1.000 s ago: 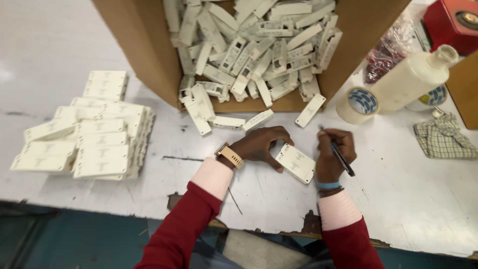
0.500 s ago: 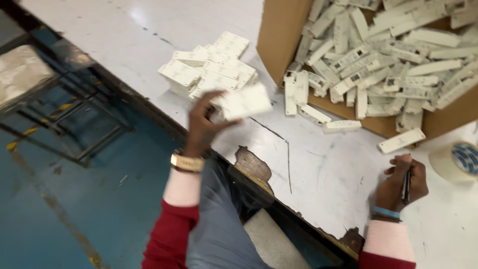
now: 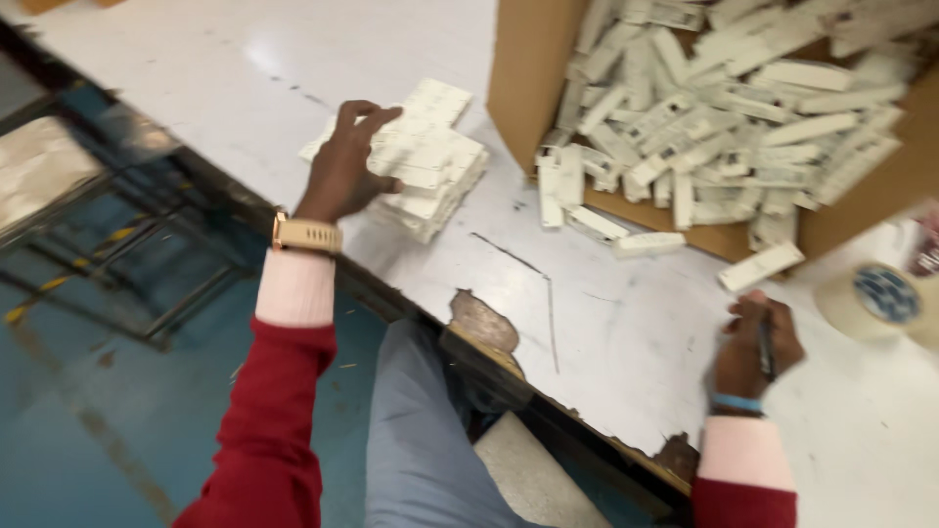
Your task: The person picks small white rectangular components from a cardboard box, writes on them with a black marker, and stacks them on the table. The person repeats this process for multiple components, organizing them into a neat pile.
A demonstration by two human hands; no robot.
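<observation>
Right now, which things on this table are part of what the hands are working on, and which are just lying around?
In hand:
left hand resting on the stack of white flat packs
right hand gripping a dark pen
cardboard box spilling more white packs

Lying about:
tape roll

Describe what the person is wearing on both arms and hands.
Both arms wear red sleeves with pale pink cuffs showing at the wrists. The left hand is bare, with a tan, ridged watch band on its wrist. The right hand is also bare, with a thin light-blue wristband just above the cuff. No gloves or rings show.
</observation>
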